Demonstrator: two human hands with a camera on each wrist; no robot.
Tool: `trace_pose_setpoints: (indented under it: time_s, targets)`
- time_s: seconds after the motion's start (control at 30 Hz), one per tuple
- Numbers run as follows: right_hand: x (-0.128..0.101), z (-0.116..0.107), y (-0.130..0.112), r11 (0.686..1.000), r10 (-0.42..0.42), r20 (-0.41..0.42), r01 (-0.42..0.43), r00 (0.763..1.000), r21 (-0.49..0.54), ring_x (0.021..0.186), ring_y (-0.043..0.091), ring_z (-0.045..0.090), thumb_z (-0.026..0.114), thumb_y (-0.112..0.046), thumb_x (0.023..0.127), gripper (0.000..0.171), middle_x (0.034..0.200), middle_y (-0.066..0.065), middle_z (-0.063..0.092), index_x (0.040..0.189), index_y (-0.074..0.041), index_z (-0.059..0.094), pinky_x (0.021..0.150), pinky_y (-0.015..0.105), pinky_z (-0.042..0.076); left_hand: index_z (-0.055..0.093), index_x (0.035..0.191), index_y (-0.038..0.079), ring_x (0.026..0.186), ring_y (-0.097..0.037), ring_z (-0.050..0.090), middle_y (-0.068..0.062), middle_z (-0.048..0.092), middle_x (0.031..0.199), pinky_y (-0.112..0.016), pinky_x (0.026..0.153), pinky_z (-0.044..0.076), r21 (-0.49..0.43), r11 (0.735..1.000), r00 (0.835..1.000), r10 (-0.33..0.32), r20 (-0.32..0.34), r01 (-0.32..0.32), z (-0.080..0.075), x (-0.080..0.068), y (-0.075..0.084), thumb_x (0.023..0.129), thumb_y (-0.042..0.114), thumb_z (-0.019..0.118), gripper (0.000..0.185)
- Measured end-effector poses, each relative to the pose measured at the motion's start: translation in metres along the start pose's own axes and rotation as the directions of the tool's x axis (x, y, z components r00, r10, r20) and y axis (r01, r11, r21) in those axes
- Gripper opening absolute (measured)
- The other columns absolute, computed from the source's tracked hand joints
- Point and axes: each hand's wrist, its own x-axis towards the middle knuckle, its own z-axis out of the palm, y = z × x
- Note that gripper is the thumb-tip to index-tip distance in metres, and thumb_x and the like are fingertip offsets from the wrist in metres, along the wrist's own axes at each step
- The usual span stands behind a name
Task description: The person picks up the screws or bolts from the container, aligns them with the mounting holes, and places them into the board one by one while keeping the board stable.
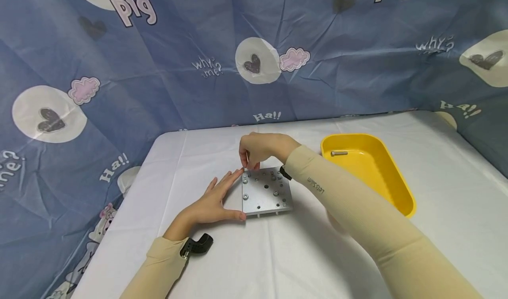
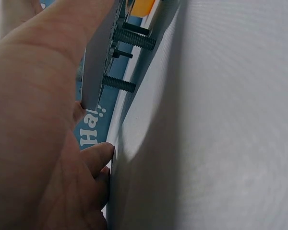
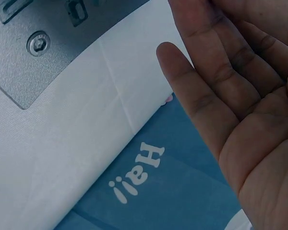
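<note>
A square silver metal plate [image 1: 262, 202] lies on the white cloth, with holes, cut marks and several socket-head bolts [image 1: 245, 196] in its face. Threaded bolt ends [image 2: 134, 39] stick out beneath it in the left wrist view. My left hand [image 1: 216, 202] spans the plate's left side, fingers stretched to the far corner and thumb at the near one. Above the far left corner, my right hand [image 1: 258, 149] points its fingertips down in a pinch, with a thin small piece [image 1: 249, 174] just under them. Whatever lies between those fingertips is hidden; I cannot tell its kind.
To the right, a yellow tray [image 1: 409, 202] holds a loose bolt [image 1: 339, 153], partly behind my right forearm. A blue printed curtain [image 1: 198, 96] hangs behind the white-covered table [image 1: 222, 268].
</note>
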Motion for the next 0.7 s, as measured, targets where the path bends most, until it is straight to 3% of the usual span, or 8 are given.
trace_pose_setpoints:
  time_s: [0.2,0.5,0.7]
  targets:
    - [-0.0002,-0.0009,0.0007,1.000,-0.010,-0.016,0.010,1.000,-0.004,0.081,0.015,0.078,0.080,-0.005,0.092,0.008,0.085,0.001,0.082,0.094,-0.012,0.081,0.084,0.028,0.057,0.015,0.174,0.034,0.169,-0.040,0.007,-0.010,0.021,0.181,-0.069,0.133,-0.007,-0.011,1.000,0.999,0.028,-0.016,-0.028,0.0002,0.0004,-0.0007,0.077,0.065,0.090,0.126]
    - [-0.0009,-0.0047,0.0034,1.000,0.000,-0.009,0.000,1.000,-0.005,0.076,0.011,0.074,0.078,-0.005,0.091,0.010,0.080,-0.001,0.080,0.091,-0.014,0.081,0.080,0.026,0.055,0.013,0.174,0.032,0.170,-0.038,0.007,-0.009,0.020,0.181,-0.068,0.133,-0.007,0.005,1.000,1.000,0.002,-0.005,-0.002,-0.0009,0.0030,-0.0007,0.079,0.051,0.094,0.126]
    - [-0.0022,-0.0045,0.0004,1.000,0.002,0.014,-0.002,1.000,-0.010,0.079,0.013,0.076,0.078,-0.005,0.091,0.009,0.084,0.001,0.081,0.094,-0.013,0.082,0.081,0.027,0.056,0.013,0.174,0.036,0.170,-0.037,0.007,-0.009,0.021,0.181,-0.066,0.134,-0.007,-0.003,1.000,1.000,0.002,-0.008,-0.002,0.0019,0.0015,-0.0020,0.078,0.057,0.093,0.127]
